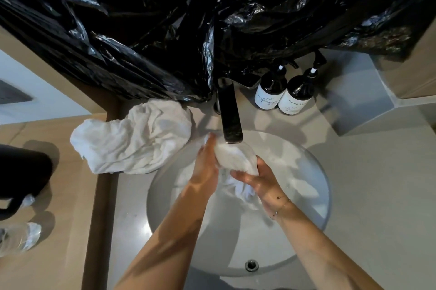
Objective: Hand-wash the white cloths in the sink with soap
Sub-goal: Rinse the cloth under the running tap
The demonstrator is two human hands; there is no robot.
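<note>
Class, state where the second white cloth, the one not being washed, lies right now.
In the head view, the spare white cloth lies crumpled on the counter left of the faucet, beside the sink rim, below the black plastic sheeting.

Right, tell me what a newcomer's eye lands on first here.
First, the crumpled black plastic sheet filling the top of the view, hanging over the counter behind the tap. Next, both hands, left hand and right hand, bunching a wet white cloth under the tap, over the round sink. Another white cloth lies heaped on the counter, left of the sink.
</note>
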